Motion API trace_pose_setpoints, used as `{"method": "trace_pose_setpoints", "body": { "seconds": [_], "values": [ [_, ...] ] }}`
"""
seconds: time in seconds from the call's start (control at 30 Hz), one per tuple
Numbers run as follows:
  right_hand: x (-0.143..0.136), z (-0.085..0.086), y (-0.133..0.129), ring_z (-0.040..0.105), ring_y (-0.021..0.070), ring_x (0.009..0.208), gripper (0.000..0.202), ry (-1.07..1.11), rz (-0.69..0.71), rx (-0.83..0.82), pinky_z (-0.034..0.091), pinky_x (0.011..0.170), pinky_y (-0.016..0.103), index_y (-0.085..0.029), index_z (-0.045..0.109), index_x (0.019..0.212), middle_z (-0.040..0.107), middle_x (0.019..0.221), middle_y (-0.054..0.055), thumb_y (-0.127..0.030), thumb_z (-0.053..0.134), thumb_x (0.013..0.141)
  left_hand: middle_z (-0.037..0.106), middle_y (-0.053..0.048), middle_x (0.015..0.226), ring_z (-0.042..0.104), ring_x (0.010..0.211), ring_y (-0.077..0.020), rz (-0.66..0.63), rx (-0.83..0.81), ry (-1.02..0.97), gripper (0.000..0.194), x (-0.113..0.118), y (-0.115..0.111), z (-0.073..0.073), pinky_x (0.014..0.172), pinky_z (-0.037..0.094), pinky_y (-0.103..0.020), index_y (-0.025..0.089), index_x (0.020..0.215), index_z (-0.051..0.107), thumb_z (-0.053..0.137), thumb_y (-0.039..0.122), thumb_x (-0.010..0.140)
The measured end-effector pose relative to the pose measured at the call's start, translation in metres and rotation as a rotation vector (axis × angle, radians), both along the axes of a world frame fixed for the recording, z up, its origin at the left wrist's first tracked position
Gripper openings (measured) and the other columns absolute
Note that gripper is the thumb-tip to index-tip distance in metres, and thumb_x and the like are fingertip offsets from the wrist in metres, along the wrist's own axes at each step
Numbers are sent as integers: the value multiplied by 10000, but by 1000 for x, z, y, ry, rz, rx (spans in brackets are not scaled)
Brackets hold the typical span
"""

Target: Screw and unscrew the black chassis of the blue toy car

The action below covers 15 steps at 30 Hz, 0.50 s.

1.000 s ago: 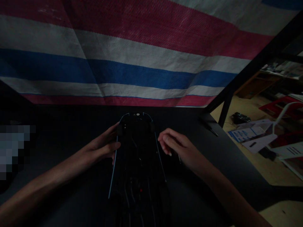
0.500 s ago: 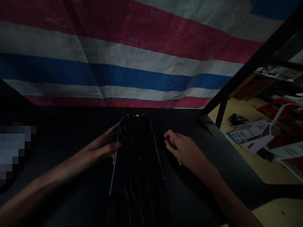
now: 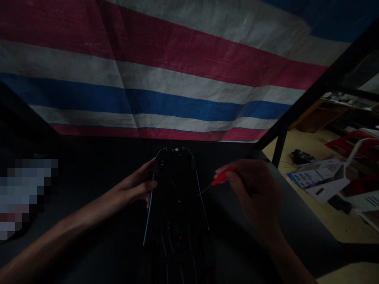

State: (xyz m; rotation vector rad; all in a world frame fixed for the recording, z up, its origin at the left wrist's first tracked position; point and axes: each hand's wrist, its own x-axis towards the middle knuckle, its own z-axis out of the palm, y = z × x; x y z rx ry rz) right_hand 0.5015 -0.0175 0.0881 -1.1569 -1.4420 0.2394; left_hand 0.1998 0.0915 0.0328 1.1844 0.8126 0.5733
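A dark toy car [image 3: 174,189] with blue edging lies underside up on the black table. My left hand [image 3: 140,187] grips its left side, thumb on the near edge and the other fingers partly hidden beyond it. In my right hand [image 3: 251,189] is a red-handled screwdriver [image 3: 222,176], held between thumb and fingers. Its thin shaft points left and down, with the tip at or just over the car's right edge; contact is hard to tell in the dim light.
A striped woven sheet [image 3: 177,102] hangs behind the black table [image 3: 237,244]. At the right, past a dark frame post [image 3: 278,146], a white and blue carton [image 3: 314,179] and red crates stand on the floor. A blurred-out patch covers the far left.
My right hand has turned the screwdriver round and raised it, so the tip now points at the car's right edge. My left hand keeps its hold. The view has shifted slightly.
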Motion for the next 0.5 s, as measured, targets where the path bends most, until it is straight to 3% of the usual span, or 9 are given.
{"method": "trace_pose_setpoints", "body": {
  "seconds": [0.13, 0.27, 0.5],
  "values": [
    [1, -1, -1, 805, 120, 850, 174, -71, -22, 5, 662, 789, 226, -289, 687, 1120, 818, 988, -50, -173, 746, 1003, 496, -33, 1700, 729, 953, -260, 4, 13, 11, 855, 4, -1, 6, 788, 649, -396, 517, 1669, 385, 829, 487, 939],
    [1, 0, 1, 796, 121, 859, 123, -170, -64, 16, 649, 789, 233, -283, 708, 1091, 798, 989, -39, -193, 735, 1012, 431, -38, 1744, 727, 973, -273, 25, 21, 52, 879, 6, -3, 13, 787, 654, -399, 502, 1675, 384, 836, 513, 923],
    [-3, -5, 1, 813, 131, 866, 181, -202, -43, 52, 663, 793, 231, -291, 676, 1140, 807, 1006, -36, -179, 725, 1006, 443, -42, 1743, 738, 1073, -310, 23, -21, 18, 909, 3, 0, 2, 839, 652, -405, 486, 1696, 345, 838, 484, 932]
  ]
}}
